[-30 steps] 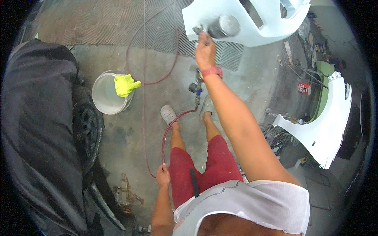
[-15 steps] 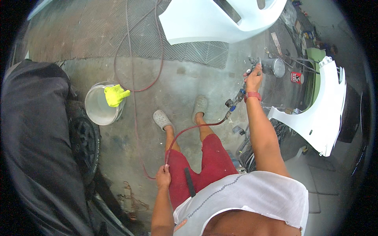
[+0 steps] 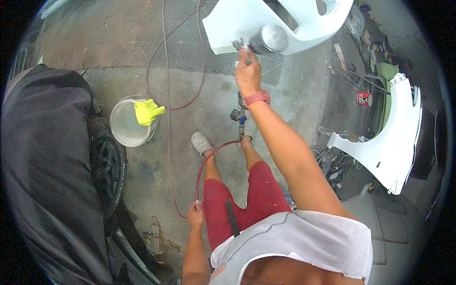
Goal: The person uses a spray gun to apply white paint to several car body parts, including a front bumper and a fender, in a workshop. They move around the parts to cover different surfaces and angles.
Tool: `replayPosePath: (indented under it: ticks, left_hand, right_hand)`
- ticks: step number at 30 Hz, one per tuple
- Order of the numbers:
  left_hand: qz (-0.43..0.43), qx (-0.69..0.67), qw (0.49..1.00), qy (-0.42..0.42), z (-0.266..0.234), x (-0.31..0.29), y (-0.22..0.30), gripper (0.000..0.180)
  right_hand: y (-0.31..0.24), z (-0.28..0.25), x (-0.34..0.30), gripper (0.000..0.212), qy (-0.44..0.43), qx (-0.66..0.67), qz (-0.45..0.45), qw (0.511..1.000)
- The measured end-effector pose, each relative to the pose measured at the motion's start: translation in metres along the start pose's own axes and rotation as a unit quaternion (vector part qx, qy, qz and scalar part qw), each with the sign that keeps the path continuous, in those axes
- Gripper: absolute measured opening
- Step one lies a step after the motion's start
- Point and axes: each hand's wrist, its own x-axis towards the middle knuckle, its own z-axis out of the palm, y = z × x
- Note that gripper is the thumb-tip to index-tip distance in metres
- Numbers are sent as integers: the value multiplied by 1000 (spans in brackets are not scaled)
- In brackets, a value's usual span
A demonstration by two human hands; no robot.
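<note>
The bare right arm (image 3: 292,154) extends nearly straight, well beyond the dark red shorts (image 3: 256,203), a red band (image 3: 257,98) round its wrist, the right hand (image 3: 248,73) curled in a grip. The left hand (image 3: 195,214) is closed just left of the shorts, its forearm (image 3: 195,254) alongside them.

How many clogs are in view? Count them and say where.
2: the left clog on the concrete floor beside the red hose; the right clog to its right, partly hidden behind the fittings below the right hand.

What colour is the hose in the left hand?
The hose is dark red, best seen in the head view.
</note>
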Motion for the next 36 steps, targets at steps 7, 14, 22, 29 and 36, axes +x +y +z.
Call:
replayPosePath:
  ticks: [7, 14, 22, 29, 36]
  left_hand:
    - [-5, -20, 1000, 5, 3, -5, -1, 47]
    - [-13, -7, 1000, -22, 3, -11, 23, 47]
    - [32, 42, 998, -46, 5, -10, 39, 42]
    - [63, 44, 996, -43, 9, -12, 49, 41]
    - [62, 20, 998, -14, 7, -12, 39, 43]
  right_hand:
    - [-37, 76, 30, 60, -11, 0, -50, 999]
    - [-15, -16, 29, 51, 7, 36, 29, 999]
    - [48, -202, 10, 54, 93, 7, 153, 984]
    - [44, -257, 36, 63, 227, -10, 135, 964]
    - [4, -172, 29, 62, 74, 71, 140, 985]
